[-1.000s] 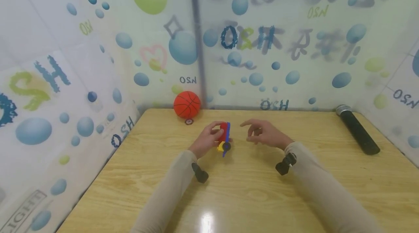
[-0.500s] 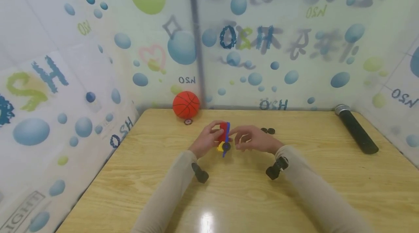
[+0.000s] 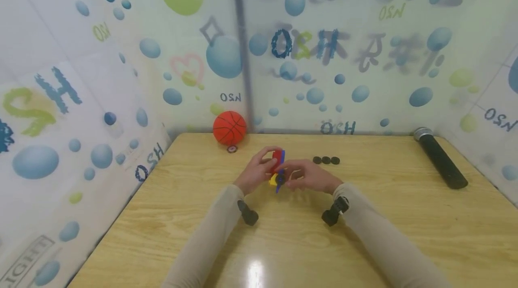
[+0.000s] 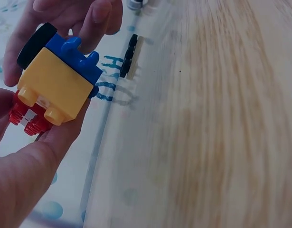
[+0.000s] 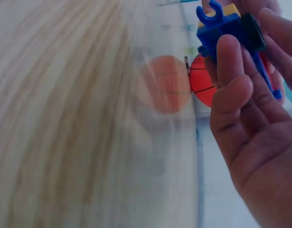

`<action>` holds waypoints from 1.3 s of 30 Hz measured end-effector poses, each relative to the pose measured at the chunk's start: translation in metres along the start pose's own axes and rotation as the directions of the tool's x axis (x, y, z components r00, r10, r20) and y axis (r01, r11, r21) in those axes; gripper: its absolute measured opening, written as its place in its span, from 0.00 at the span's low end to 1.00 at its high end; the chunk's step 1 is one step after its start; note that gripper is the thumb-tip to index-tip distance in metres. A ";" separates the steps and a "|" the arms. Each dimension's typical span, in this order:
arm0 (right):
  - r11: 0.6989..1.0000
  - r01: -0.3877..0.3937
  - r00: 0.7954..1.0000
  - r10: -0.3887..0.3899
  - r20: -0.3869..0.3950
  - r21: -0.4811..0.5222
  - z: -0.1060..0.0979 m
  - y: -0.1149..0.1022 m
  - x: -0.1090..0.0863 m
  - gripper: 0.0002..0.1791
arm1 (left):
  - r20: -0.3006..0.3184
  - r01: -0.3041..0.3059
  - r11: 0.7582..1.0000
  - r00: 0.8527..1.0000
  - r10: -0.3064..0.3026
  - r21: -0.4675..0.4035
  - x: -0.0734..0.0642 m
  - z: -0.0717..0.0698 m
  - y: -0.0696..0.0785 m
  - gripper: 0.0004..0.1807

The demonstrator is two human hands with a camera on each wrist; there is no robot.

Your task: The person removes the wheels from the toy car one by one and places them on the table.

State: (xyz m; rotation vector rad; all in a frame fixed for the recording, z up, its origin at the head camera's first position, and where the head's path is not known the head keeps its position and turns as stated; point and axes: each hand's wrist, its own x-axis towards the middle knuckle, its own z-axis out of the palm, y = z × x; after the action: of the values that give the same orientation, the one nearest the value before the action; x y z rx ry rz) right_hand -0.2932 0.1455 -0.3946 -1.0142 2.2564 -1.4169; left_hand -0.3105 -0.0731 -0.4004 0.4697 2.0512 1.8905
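Observation:
My left hand grips a small toy car of building blocks, upended above the table. It has a red block, a yellow block with two studs, and a blue base with a hook-like end. One black wheel sits at the car's lower end. My right hand has come up against that side, its thumb and index finger about the wheel as if pinching it; exact contact is partly hidden. The car's far side and part of the red block are covered by my left fingers.
Three loose black wheels lie in a row behind my right hand. A red toy basketball stands at the back left, a small round disc before it. A black microphone lies at the right. Patterned walls enclose the table.
My right hand has moved left and slightly down, from apart to the car's wheel, uncovering the three loose wheels. My left hand has held the car nearly still.

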 end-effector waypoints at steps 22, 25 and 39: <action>0.998 -0.053 0.996 0.051 -0.072 -0.020 0.021 0.000 0.012 0.09 | 0.030 0.003 0.999 1.000 -0.002 -0.036 -0.001 0.003 -0.004 0.25; 0.998 -0.056 0.992 0.052 -0.113 -0.029 0.025 0.001 0.013 0.08 | 0.024 0.005 0.999 1.000 -0.005 -0.032 -0.001 0.004 -0.004 0.26; 0.988 -0.075 0.966 0.039 -0.255 -0.134 0.031 -0.007 0.010 0.10 | 0.014 0.019 0.999 1.000 -0.019 -0.026 0.004 0.006 0.003 0.23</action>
State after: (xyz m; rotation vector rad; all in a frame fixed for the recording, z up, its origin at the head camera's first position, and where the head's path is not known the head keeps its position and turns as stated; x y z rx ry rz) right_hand -0.2795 0.1157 -0.4019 -0.8423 2.5787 -1.4488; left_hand -0.3114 -0.0652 -0.3975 0.4545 2.0126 1.8954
